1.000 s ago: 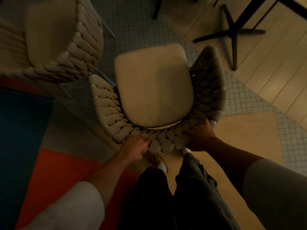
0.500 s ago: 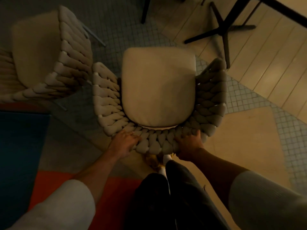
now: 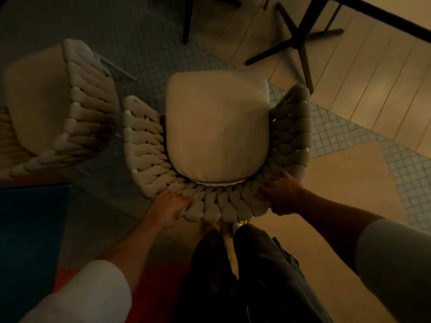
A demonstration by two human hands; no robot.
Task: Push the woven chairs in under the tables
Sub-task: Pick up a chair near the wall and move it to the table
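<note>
A woven chair (image 3: 217,206) with a cream seat cushion (image 3: 218,127) stands right in front of me, its curved braided backrest toward my legs. My left hand (image 3: 168,209) grips the left part of the backrest rim. My right hand (image 3: 281,194) grips the right part of the rim. A second woven chair (image 3: 88,108) stands at the left, its side almost touching the first chair's left arm. A dark table edge (image 3: 382,17) crosses the top right corner, with its black cross base (image 3: 300,40) beyond the chair's front right.
Another dark leg (image 3: 187,19) rises at the top centre. The floor mixes small grey tiles (image 3: 140,43), pale planks (image 3: 373,85) at the right, and blue (image 3: 28,229) and orange (image 3: 158,283) patches near my feet. My dark trousers (image 3: 245,276) fill the bottom centre.
The chair I hold has turned and slid forward, toward the black table base, and now faces straight ahead. Both hands keep their grip on the backrest. The left chair sits closer to it.
</note>
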